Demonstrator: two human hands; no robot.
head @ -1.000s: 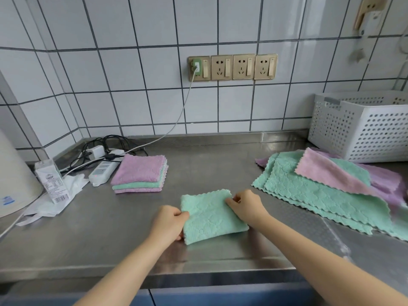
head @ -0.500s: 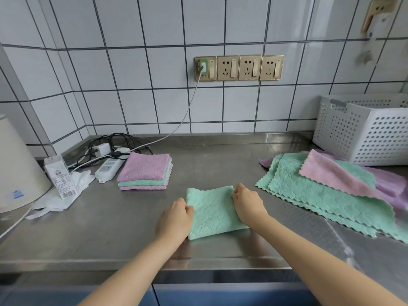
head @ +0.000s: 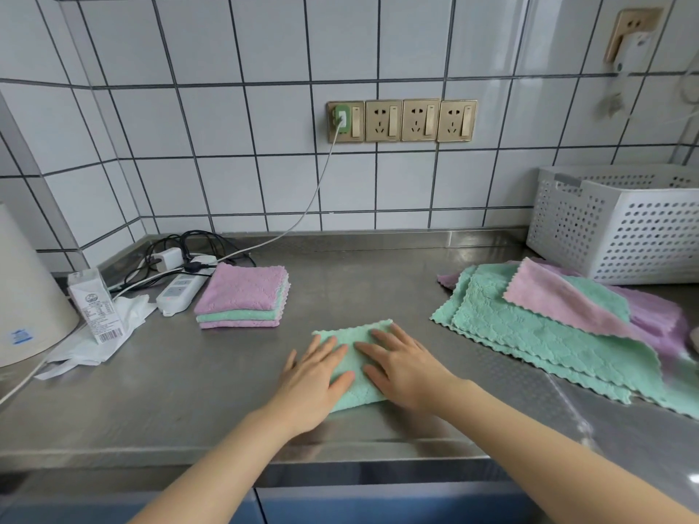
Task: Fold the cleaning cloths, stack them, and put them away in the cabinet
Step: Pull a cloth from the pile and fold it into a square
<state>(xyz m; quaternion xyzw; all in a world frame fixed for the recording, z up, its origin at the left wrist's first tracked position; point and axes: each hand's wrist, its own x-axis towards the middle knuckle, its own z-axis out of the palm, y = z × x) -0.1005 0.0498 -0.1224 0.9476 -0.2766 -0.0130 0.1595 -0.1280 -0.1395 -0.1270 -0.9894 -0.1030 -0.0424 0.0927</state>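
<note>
A folded green cloth point(head: 355, 334) lies on the steel counter point(head: 189, 391) near its front edge. My left hand point(head: 316, 380) and my right hand point(head: 406, 368) both lie flat on it, fingers straight, pressing it down. A stack of folded cloths point(head: 242, 296), pink on top, then green, then pink, sits to the back left. A loose pile of unfolded green and pink cloths point(head: 548, 327) is spread out on the right.
A white perforated basket point(head: 620, 225) stands at the back right. A power strip with cables point(head: 181, 285), a small carton point(head: 94, 304), crumpled white plastic point(head: 90, 346) and a white appliance point(head: 26, 296) crowd the left. Blue cabinet fronts point(head: 340, 504) run below the counter.
Both hands let go of the green cloth's side edges and moved onto its top, now flat and pressing. The cloth stays in place.
</note>
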